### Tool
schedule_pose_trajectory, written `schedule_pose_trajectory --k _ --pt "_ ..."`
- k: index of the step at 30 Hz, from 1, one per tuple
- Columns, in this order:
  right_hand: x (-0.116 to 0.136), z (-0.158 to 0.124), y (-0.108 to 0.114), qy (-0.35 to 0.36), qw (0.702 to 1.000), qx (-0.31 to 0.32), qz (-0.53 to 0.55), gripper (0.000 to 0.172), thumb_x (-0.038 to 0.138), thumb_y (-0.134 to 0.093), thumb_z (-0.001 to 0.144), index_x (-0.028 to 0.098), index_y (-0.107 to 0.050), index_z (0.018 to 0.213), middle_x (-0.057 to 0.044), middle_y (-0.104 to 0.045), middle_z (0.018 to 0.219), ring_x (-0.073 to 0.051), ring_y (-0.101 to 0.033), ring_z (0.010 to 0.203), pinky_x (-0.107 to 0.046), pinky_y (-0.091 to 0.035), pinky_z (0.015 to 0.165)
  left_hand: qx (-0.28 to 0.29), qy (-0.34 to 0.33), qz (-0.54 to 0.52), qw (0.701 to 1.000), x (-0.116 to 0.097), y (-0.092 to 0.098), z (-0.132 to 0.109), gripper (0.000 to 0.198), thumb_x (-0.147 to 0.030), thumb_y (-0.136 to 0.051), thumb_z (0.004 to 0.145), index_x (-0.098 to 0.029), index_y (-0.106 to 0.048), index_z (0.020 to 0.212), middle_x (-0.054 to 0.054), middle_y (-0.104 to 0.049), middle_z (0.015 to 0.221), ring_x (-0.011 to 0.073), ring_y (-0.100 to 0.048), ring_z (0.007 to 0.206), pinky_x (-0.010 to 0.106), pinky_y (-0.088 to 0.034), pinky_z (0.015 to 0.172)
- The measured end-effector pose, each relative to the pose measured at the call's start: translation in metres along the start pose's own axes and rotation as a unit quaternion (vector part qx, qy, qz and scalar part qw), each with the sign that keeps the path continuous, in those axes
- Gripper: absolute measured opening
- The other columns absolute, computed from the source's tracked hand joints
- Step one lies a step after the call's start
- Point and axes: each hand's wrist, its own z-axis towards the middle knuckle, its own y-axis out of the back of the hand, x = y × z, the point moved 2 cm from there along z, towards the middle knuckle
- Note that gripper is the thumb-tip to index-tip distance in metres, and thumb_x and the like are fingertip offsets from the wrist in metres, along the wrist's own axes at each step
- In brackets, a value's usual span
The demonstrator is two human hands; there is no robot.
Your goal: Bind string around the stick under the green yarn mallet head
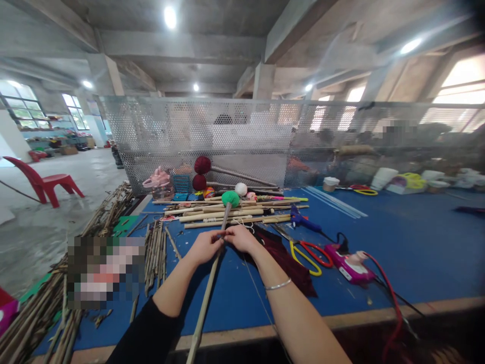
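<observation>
Looks fairly dim beneath the grey ceiling [223, 55], lit by small lamps [170, 17] burnt out to white and by overexposed windows [464, 81] at both sides. Gleams palely off the floor [94, 174]. Streaks faintly with flare at upper right; stretches and bows toward the edges. Softens behind the mesh screen [151, 126], perhaps partly from haze; breaks into coarse pixel blocks at lower left.
</observation>
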Motion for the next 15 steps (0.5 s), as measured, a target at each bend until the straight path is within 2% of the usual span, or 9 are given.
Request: schedule_pose_trajectory --k 2,3,5,7,9,11,13,15 --pt "0.000 0.000 -0.001 -0.008 1.000 0.002 0.013 0.013 0.020 -0.055 0.069 0.015 -0.067 0.070 0.001 -0.055 0.057 -0.009 -0.043 0.051 -0.020 -0.030 0.049 -0.026 0.086 -0.108 0.990 0.002 -0.006 -0.002 0.041 -0.021 -0.055 0.072 -0.014 -0.049 0.112 0.002 -0.063 0.059 0.0136 -0.058 0.053 0.022 -0.044 0.052" --pt "0.000 0.000 -0.001 -0.010 1.000 0.003 0.019 0.013 0.020 -0.055 0.069 0.015 -0.067 0.070 0.002 -0.055 0.056 -0.009 -0.043 0.051 -0.020 -0.030 0.049 -0.040 0.135 -0.167 0.976 0.003 -0.009 -0.004 0.043 -0.019 -0.056 0.072 -0.013 -0.045 0.113 0.002 -0.062 0.058 0.0129 -0.057 0.050 0.021 -0.043 0.049" --pt "0.000 0.000 -0.002 -0.005 1.000 0.004 0.029 0.014 0.020 -0.054 0.070 0.015 -0.067 0.071 0.002 -0.055 0.057 -0.008 -0.042 0.050 -0.020 -0.030 0.049 -0.053 0.225 -0.282 0.931 0.003 -0.015 -0.006 0.034 -0.017 -0.053 0.073 -0.011 -0.045 0.106 0.004 -0.061 0.059 0.0124 -0.057 0.050 0.021 -0.043 0.048" --pt "0.001 0.000 -0.002 -0.002 1.000 0.001 0.030 0.015 0.020 -0.053 0.070 0.015 -0.067 0.071 0.002 -0.055 0.056 -0.008 -0.043 0.051 -0.020 -0.030 0.050 -0.038 0.288 -0.379 0.879 0.000 -0.019 -0.007 0.018 -0.015 -0.048 0.076 -0.010 -0.048 0.093 0.005 -0.059 0.059 0.0110 -0.056 0.048 0.020 -0.044 0.046" --pt "0.001 0.000 -0.002 -0.004 1.000 -0.003 0.023 0.015 0.020 -0.053 0.070 0.016 -0.068 0.071 0.002 -0.055 0.056 -0.008 -0.043 0.051 -0.020 -0.030 0.050 -0.025 0.325 -0.448 0.833 -0.001 -0.022 -0.007 0.008 -0.014 -0.043 0.076 -0.010 -0.049 0.080 0.003 -0.055 0.055 0.0076 -0.050 0.041 0.018 -0.041 0.041" --pt "0.002 0.000 -0.002 -0.003 1.000 -0.007 0.014 0.014 0.020 -0.054 0.070 0.016 -0.068 0.070 0.002 -0.056 0.057 -0.008 -0.043 0.051 -0.020 -0.030 0.051 -0.024 0.351 -0.481 0.803 -0.001 -0.025 -0.005 0.012 -0.015 -0.039 0.077 -0.011 -0.048 0.070 -0.001 -0.048 0.048 0.0044 -0.041 0.034 0.015 -0.035 0.035" --pt "0.001 0.000 -0.002 -0.003 1.000 -0.009 0.008 0.014 0.020 -0.054 0.070 0.016 -0.068 0.070 0.001 -0.057 0.058 -0.009 -0.044 0.052 -0.020 -0.031 0.051 -0.027 0.359 -0.489 0.794 0.001 -0.028 -0.004 0.017 -0.019 -0.038 0.078 -0.011 -0.047 0.066 -0.003 -0.042 0.045 0.0027 -0.034 0.031 0.013 -0.028 0.031" --pt "0.001 0.001 -0.003 -0.005 1.000 -0.012 0.006 0.015 0.020 -0.053 0.071 0.016 -0.068 0.071 0.001 -0.058 0.059 -0.009 -0.045 0.053 -0.020 -0.031 0.052 -0.041 0.351 -0.488 0.798 0.003 -0.030 -0.002 0.018 -0.021 -0.038 0.079 -0.012 -0.047 0.067 -0.004 -0.041 0.045 0.0018 -0.032 0.030 0.011 -0.024 0.029"
